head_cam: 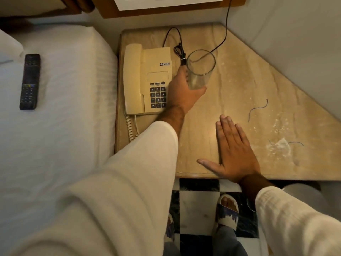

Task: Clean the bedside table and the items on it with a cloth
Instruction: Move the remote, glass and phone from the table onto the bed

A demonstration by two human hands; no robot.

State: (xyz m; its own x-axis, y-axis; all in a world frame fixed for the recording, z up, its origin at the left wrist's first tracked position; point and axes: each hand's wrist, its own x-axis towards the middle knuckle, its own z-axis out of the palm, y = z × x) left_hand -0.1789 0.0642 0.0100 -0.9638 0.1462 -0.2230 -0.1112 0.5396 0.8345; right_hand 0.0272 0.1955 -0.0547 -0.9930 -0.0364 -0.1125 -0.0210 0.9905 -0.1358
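Observation:
The bedside table (238,84) has a beige marble top with white dust patches (279,146) and thin dark threads (258,109) on its right side. A cream telephone (147,80) stands at its left. My left hand (181,92) grips an empty clear drinking glass (200,68) beside the phone, tilted a little; I cannot tell if it is lifted off the top. My right hand (233,153) lies flat with straight fingers on the table's front edge. No cloth is in view.
A white bed (59,117) fills the left, with a black remote control (30,81) lying on it. Black cables (180,47) run behind the phone up to the wall. Walls close in the table's right side. My sandalled feet (227,211) stand on a checkered floor.

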